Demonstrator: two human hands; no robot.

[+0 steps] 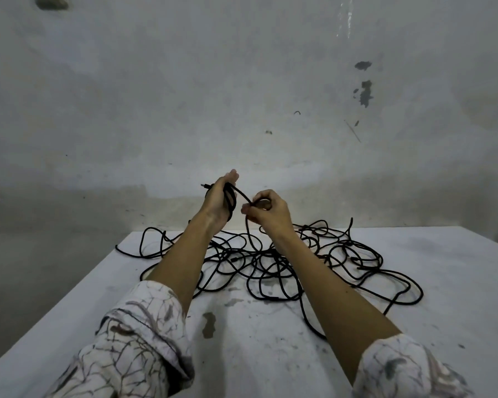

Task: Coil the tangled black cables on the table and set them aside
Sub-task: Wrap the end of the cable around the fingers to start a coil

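A tangle of black cables (pixel 285 262) sprawls over the far half of the white table (pixel 457 282). My left hand (pixel 217 201) is raised above it with a few loops of one black cable (pixel 230 198) wound around the palm, and the cable's plug end sticks out to the left of the hand. My right hand (pixel 266 212) is beside it, pinching the same cable where it runs down into the tangle. Both forearms hide part of the pile.
A stained grey wall (pixel 242 96) stands right behind the table. The table's left edge (pixel 78 288) runs diagonally toward me, with floor beyond it. Dark smudges (pixel 209 324) mark the tabletop near me.
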